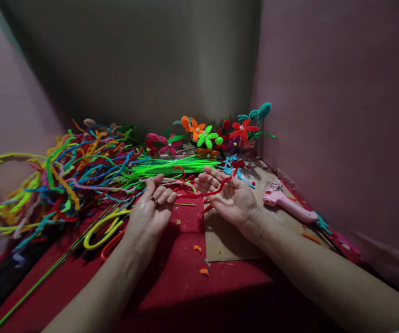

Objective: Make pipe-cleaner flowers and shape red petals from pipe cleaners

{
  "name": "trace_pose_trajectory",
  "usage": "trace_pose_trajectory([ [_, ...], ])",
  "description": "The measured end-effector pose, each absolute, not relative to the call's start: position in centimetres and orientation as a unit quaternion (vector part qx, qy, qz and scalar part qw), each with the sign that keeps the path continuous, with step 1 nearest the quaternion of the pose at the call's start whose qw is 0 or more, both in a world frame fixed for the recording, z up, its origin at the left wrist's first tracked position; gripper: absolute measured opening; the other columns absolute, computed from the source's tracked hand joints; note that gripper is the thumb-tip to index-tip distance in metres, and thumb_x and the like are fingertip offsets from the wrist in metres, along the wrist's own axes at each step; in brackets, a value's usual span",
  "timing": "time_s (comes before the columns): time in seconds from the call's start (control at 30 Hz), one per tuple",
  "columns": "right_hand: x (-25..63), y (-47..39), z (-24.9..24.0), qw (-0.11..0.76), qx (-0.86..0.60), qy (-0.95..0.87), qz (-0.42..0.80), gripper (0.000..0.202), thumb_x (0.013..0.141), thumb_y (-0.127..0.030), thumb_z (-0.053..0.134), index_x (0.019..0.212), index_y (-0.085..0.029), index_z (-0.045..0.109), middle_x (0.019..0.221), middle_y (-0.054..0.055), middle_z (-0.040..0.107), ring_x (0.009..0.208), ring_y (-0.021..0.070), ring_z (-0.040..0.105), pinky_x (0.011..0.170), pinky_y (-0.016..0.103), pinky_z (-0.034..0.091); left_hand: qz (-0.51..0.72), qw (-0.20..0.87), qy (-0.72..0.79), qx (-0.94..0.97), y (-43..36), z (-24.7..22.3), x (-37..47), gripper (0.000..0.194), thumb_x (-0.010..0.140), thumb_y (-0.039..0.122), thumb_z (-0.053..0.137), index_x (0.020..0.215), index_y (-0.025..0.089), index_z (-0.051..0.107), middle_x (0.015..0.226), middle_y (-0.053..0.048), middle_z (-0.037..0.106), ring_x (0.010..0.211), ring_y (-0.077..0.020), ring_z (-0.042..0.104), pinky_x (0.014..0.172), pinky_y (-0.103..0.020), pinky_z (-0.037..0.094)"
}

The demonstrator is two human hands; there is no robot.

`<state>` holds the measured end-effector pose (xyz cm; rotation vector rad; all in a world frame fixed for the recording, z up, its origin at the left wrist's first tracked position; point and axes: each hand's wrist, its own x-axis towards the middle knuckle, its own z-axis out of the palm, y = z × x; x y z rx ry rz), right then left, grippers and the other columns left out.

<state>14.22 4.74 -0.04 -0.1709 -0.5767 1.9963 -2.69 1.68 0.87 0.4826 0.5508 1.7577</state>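
Observation:
A bent red pipe cleaner [199, 196] runs between my hands above the red tabletop. My left hand [156, 203], palm up with curled fingers, is at its left end; whether the fingers grip it is hard to make out. My right hand [229, 196] is turned palm up over a cardboard sheet [234, 247], its fingers spread, and the red strand crosses the palm and bends up near the thumb. Behind my hands lies a bundle of bright green pipe cleaners [175, 165].
A tangled multicolored pile of pipe cleaners [81, 162] fills the left. Yellow-handled scissors [98, 233] lie before it. Fuzzy flowers [206, 137] stand at the back. A pink glue gun [289, 206] rests on the cardboard, near the right wall.

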Motion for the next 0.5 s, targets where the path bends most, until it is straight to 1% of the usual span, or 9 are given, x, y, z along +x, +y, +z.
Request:
trace_pose_trajectory([
  [0.07,13.9,4.9,-0.3,0.515,-0.094,-0.257,0.812,0.027,0.071,-0.007,0.042,0.091,-0.011,0.060,0.081,0.009,0.067,0.086,0.0179,0.062,0.094,0.038,0.040,0.758,0.574,0.234,0.204,1.7,1.1,-2.9,0.032,0.094,0.025,0.032,0.082,0.008,0.056,0.041,0.008,0.032,0.035,-0.0032,0.030,0.040,-0.018,0.031],
  [0.17,13.4,4.8,-0.7,0.522,-0.142,-0.289,0.790,0.041,0.058,0.004,0.039,0.087,-0.012,0.062,0.078,0.005,0.068,0.081,0.0139,0.063,0.094,0.035,0.039,0.767,0.566,0.232,0.195,1.6,1.6,-3.1,0.034,0.094,0.026,0.030,0.080,0.009,0.056,0.040,0.008,0.032,0.035,-0.0035,0.030,0.041,-0.018,0.032],
  [0.23,13.1,4.2,-0.9,0.501,-0.162,-0.320,0.788,0.041,0.058,0.005,0.043,0.088,-0.013,0.063,0.078,0.004,0.068,0.080,0.0137,0.062,0.091,0.035,0.040,0.773,0.561,0.230,0.187,1.6,1.8,-3.2,0.035,0.094,0.027,0.030,0.080,0.010,0.057,0.041,0.008,0.032,0.035,-0.0037,0.031,0.041,-0.018,0.032],
  [0.3,12.8,3.5,-0.9,0.465,-0.159,-0.366,0.790,0.033,0.062,0.001,0.052,0.089,-0.014,0.064,0.079,0.004,0.068,0.080,0.0142,0.062,0.088,0.035,0.042,0.774,0.560,0.227,0.187,1.5,1.9,-3.1,0.034,0.093,0.029,0.031,0.080,0.011,0.057,0.042,0.007,0.033,0.036,-0.0042,0.032,0.043,-0.018,0.034],
  [0.37,12.5,2.8,-1.0,0.448,-0.145,-0.406,0.783,0.024,0.067,-0.008,0.061,0.089,-0.015,0.065,0.081,0.004,0.068,0.079,0.0136,0.062,0.085,0.033,0.044,0.770,0.565,0.225,0.193,1.3,1.8,-2.7,0.033,0.092,0.029,0.033,0.082,0.011,0.058,0.044,0.007,0.034,0.037,-0.0046,0.034,0.045,-0.019,0.037],
  [0.43,12.3,2.6,-1.0,0.450,-0.131,-0.429,0.772,0.014,0.071,-0.018,0.063,0.085,-0.015,0.065,0.081,0.004,0.067,0.077,0.0130,0.062,0.079,0.031,0.046,0.760,0.573,0.227,0.205,1.0,1.6,-2.2,0.032,0.092,0.028,0.035,0.082,0.011,0.059,0.045,0.007,0.034,0.038,-0.0049,0.035,0.048,-0.020,0.040],
  [0.5,12.4,2.8,-1.0,0.455,-0.134,-0.434,0.766,0.011,0.074,-0.023,0.061,0.080,-0.015,0.063,0.079,0.004,0.067,0.071,0.0129,0.062,0.068,0.029,0.049,0.747,0.581,0.231,0.225,0.6,1.6,-1.7,0.030,0.091,0.026,0.038,0.080,0.010,0.061,0.047,0.006,0.035,0.040,-0.0051,0.037,0.052,-0.021,0.044],
])
